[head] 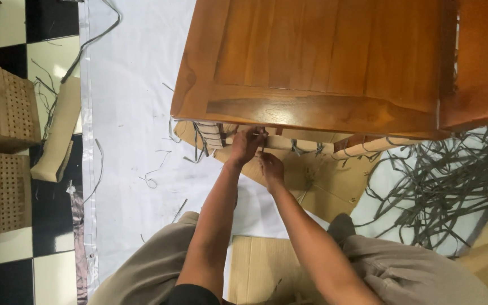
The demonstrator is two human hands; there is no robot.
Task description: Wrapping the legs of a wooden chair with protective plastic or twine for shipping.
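Observation:
A polished brown wooden furniture piece (323,62) lies on a white sheet (136,113). Along its lower edge runs a pale rail (312,144) wrapped with grey strips. My left hand (246,144) pinches a grey strip (261,135) at that rail, fingers closed on it. Just below it, my right hand (270,168) rests against the rail and seems to hold the same strip, though the grip is partly hidden. Both forearms reach up from my lap.
A tangled heap of grey strips (447,181) lies at the right. Pale perforated panels (7,107) and a woven piece (57,135) sit on the black-and-white tiled floor at left. Flat cardboard (261,271) lies between my knees. Loose strip scraps dot the sheet.

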